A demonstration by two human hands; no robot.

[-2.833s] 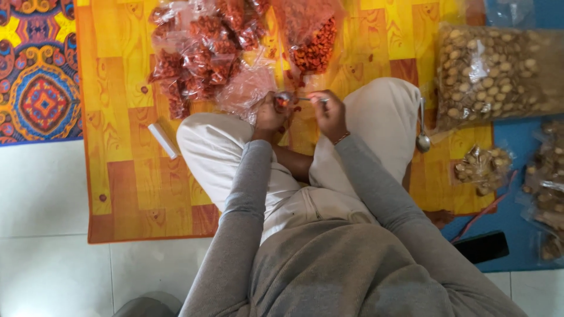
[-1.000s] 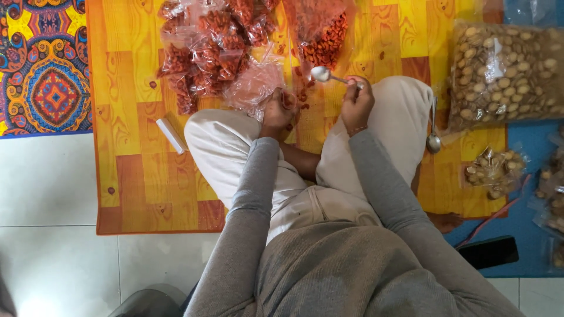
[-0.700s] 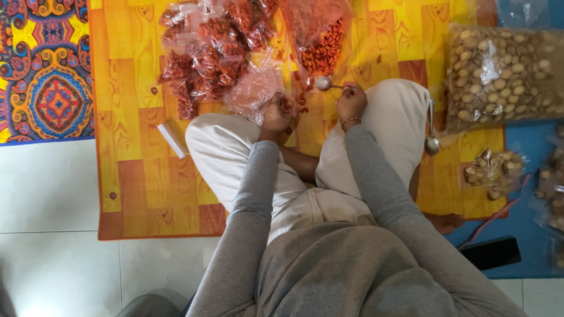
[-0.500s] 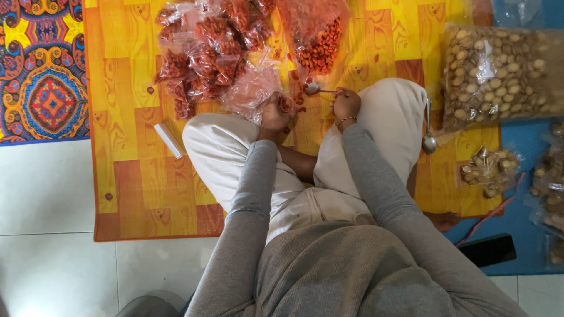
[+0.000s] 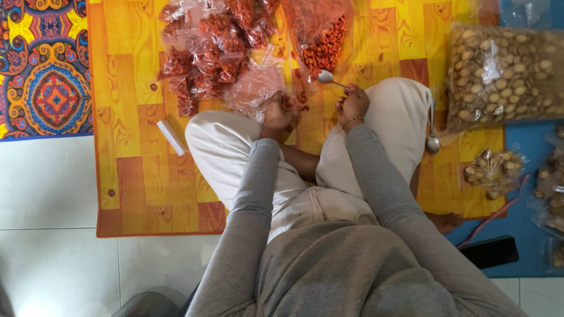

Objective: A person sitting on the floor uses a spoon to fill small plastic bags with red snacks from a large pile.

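Right hand point(image 5: 352, 105): fingers curled shut on handle of metal spoon point(image 5: 325, 77). Spoon long axis slanting up and leftward from the knuckles; bowl at far end, just short of the open bag of orange-red snacks point(image 5: 322, 47), which lies straight ahead of that hand.

Left hand point(image 5: 277, 111): closed on the mouth of a small clear pouch point(image 5: 255, 88); grip detail partly hidden. Pouch ahead and to the left of it, touching.

Spoon bowl between pouch and open bag; right hand nearer the bag, left nearer the pouch.

Filled pouches point(image 5: 205, 53) heaped beyond the left hand. Second spoon point(image 5: 432, 142) idle, right of the right hand.
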